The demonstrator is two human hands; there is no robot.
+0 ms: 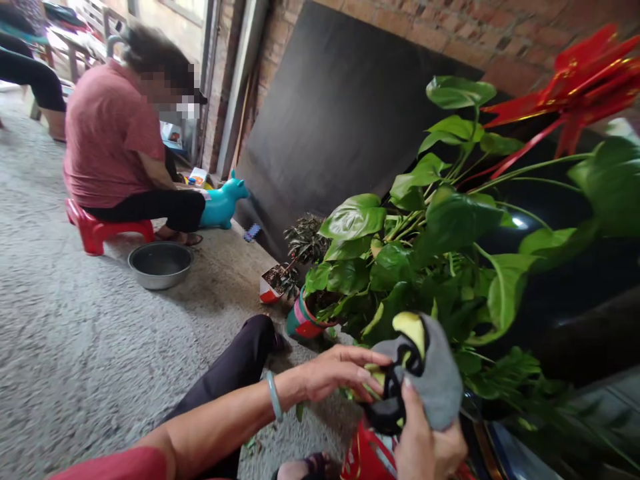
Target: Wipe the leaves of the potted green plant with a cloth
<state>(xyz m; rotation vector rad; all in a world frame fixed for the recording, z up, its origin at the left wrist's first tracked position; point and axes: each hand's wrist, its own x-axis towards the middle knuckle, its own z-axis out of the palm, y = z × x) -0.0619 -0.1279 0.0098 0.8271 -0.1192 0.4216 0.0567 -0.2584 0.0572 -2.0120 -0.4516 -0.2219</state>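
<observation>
Near right, below the potted plant [400, 267] | grey cloth [440, 380] pinched around a leaf [411, 328] by right hand [430, 440] | left hand [335, 373] half-open, steadying leaf | leaf judged light, thin, tearable; best supported underneath.

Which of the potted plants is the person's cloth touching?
The big-leaved plant nearest the camera: the grey cloth, held by the right hand, wraps one of its leaves. The small dark-leaved plant stands untouched behind.
</observation>
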